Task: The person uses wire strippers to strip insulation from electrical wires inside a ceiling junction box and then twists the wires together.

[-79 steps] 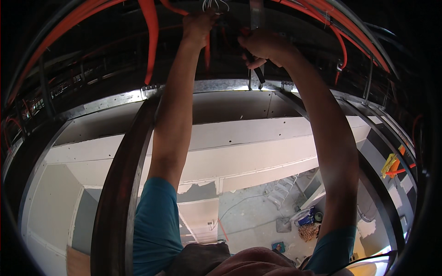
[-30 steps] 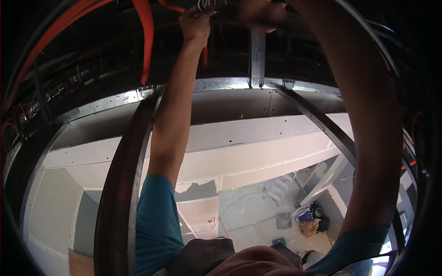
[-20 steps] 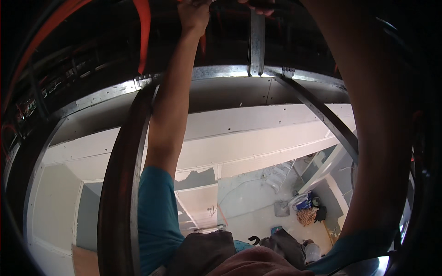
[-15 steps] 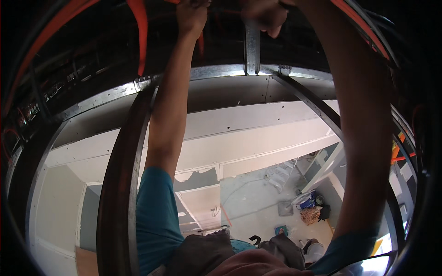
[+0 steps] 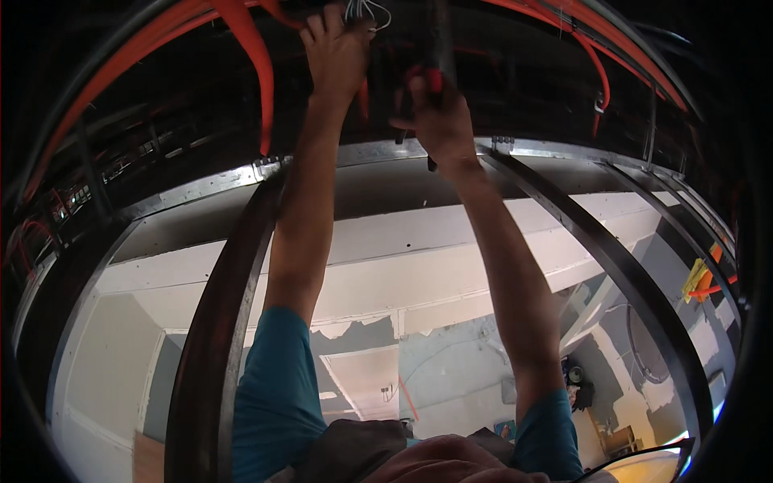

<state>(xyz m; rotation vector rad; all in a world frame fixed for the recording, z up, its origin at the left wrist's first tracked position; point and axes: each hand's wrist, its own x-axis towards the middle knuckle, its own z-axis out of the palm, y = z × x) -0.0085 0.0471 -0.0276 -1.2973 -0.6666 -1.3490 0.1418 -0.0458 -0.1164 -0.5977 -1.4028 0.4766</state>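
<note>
Overhead, my left hand [image 5: 336, 58] is raised with its fingers curled around the base of a bundle of thin white wires [image 5: 372, 14]. Some wires loop out beside its thumb side. What lies behind the fingers is dark. To its right and a little lower, my right hand [image 5: 444, 129] grips a red-and-black hand tool [image 5: 432, 79]. Dark ends of the tool stick out below the hand; its exact kind is hard to make out. The tool and the wires are apart.
Orange conduits [image 5: 251, 60] hang above and around my arms. A metal ceiling channel [image 5: 193, 190] crosses in front, with dark metal studs [image 5: 221, 338] running toward me on both sides. Far below are a pale floor [image 5: 451, 374], white boards [image 5: 362, 382] and clutter [image 5: 578, 386].
My right hand has come down and inward and now shows the red-and-black tool. My left hand is lower in view, with the white wires visible beside it. The view has shifted slightly.
</note>
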